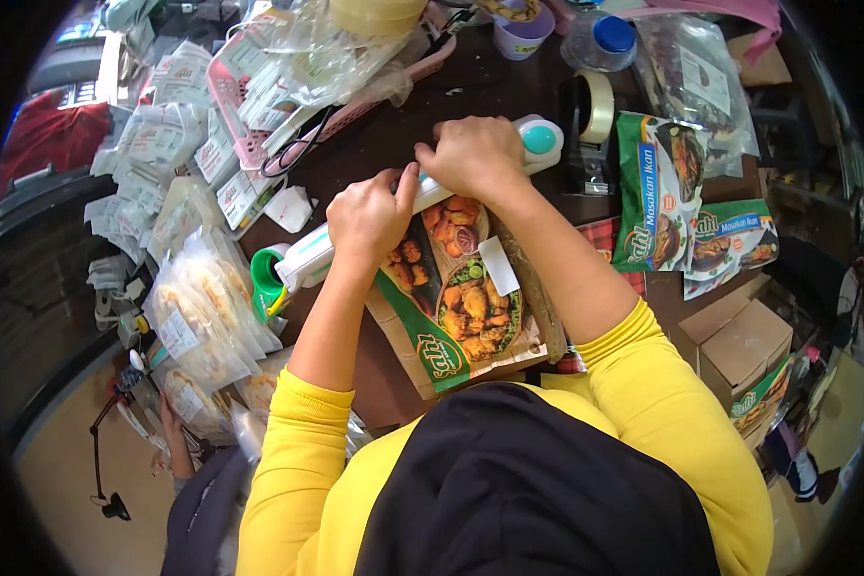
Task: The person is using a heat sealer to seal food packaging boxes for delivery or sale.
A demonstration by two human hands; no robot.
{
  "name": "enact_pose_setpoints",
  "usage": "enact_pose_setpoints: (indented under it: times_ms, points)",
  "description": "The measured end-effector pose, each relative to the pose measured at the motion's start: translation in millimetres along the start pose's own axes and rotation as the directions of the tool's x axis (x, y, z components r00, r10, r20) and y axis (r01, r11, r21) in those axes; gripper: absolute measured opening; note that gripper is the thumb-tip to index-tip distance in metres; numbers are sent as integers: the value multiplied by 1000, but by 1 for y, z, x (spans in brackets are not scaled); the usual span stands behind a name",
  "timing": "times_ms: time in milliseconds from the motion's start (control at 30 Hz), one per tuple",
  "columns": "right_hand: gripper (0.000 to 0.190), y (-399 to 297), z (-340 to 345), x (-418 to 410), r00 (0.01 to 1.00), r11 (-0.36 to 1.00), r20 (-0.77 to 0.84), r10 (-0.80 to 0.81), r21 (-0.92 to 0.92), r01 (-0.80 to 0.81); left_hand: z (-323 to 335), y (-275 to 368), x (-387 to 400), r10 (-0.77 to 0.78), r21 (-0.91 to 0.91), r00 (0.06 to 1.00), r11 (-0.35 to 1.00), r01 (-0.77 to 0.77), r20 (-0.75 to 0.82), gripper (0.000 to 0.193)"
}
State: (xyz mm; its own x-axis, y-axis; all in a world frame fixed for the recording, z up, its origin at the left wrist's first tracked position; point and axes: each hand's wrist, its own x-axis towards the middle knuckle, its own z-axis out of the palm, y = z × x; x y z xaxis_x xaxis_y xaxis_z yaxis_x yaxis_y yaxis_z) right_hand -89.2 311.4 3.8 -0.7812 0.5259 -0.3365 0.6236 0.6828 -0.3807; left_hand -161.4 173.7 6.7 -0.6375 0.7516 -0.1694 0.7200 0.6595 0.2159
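Observation:
A long white appliance with a teal round end, which looks like a bag sealer, lies slantwise across the far end of a printed food package. My left hand is curled over the middle of its bar, thumb along the top. Further right, my right hand bears down on the same bar near the teal end. The two thumbs almost meet. Fried chicken pictures and a green band cover the package, and a small white label sits on it. Its far edge is hidden under the bar and my hands.
Left are a tape roll with a green core, bagged food and a pink basket. Right are clear tape, printed pouches and a cardboard box. Another person's hand shows at lower left.

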Motion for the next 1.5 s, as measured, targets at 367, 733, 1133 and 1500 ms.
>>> enact_pose_setpoints:
  times_ms: [367,733,1133,1500]
  points:
    - [39,0,-3,-1,1000,1000,31,0,10,0,-1,1,2,-26,27,999,999,25,26,47]
    - [40,2,-1,-3,1000,1000,-17,-20,18,20,1,1,2,-8,18,1000,1000,8,14,46]
    - [38,1,-6,-7,1000,998,9,-4,70,3,2,0,1,-27,22,1000,999,26,16,45]
    - [37,3,-6,-5,1000,997,-21,-20,77,21,-1,6,5,-32,10,999,999,32,14,42]
